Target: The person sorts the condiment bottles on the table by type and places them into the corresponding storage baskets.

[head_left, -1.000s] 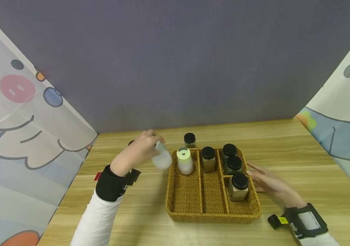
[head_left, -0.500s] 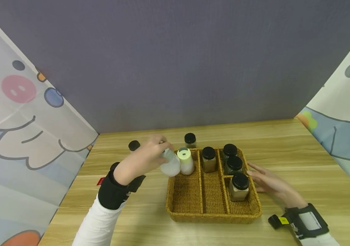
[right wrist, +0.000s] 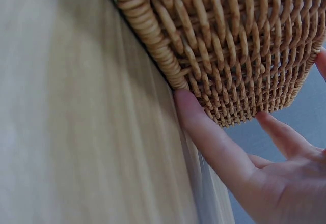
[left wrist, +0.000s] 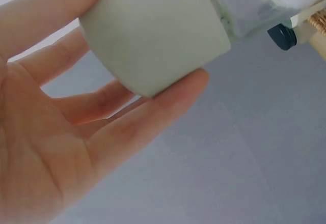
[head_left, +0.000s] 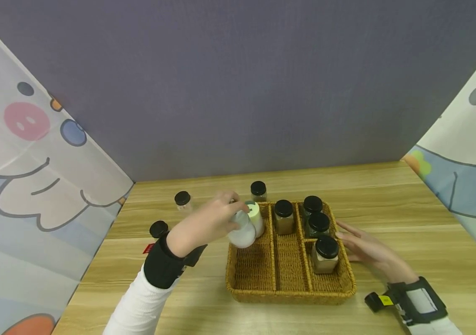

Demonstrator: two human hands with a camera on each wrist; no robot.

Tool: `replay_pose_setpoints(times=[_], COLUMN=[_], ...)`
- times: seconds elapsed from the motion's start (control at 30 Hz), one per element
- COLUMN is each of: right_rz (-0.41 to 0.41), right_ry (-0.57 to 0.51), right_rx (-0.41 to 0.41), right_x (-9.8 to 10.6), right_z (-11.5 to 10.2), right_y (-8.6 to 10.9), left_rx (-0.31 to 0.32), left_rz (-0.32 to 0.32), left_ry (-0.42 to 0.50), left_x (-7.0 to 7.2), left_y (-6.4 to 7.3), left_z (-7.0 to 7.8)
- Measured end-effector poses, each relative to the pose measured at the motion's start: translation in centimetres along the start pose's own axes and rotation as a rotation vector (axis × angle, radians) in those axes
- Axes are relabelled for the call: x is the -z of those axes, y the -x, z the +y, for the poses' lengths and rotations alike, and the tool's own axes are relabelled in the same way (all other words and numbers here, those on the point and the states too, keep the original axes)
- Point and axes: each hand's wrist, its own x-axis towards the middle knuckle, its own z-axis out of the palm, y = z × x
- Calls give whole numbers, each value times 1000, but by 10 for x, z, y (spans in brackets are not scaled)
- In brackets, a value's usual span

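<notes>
My left hand (head_left: 210, 221) grips a clear seasoning bottle (head_left: 243, 235) with white contents by its pale green cap (left wrist: 153, 35), fingers and thumb around the cap in the left wrist view. In the head view the bottle hangs tilted over the back of the left compartment of a wicker basket (head_left: 290, 298). Close behind it, a similar pale-capped bottle (head_left: 255, 216) stands in that compartment; whether the two touch is unclear. My right hand (head_left: 372, 253) rests its extended fingertips against the basket's right outer wall (right wrist: 234, 46).
Black-lidded jars stand in the basket's middle compartment (head_left: 283, 217) and right compartments (head_left: 326, 253). Outside it, one jar (head_left: 258, 190) stands behind, and two more, a far jar (head_left: 183, 200) and a nearer jar (head_left: 159, 229), stand left on the wooden table (head_left: 196, 298).
My left hand has carried the seasoning bottle rightward and slightly nearer, from beside the basket to over its left compartment. Two jars at left came into fuller view. My right hand stays put.
</notes>
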Motion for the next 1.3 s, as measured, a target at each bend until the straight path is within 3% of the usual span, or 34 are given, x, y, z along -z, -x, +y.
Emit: replay_pose_setpoints(times=[0.4,0.67,1.3], right_rz=[-26,-10,-67], right_ry=[13,2,-4], right_rx=[11,-1,17], right_x=[1,1,4], right_z=[-1,1,-1], right_y=[1,1,0], left_rx=[-20,17,28], left_rz=[-58,-140,-211], left_ry=[-27,-4,-46], left_x=[-13,-24,-51], left_y=[-6,-11,-16], left_z=[4,5,1])
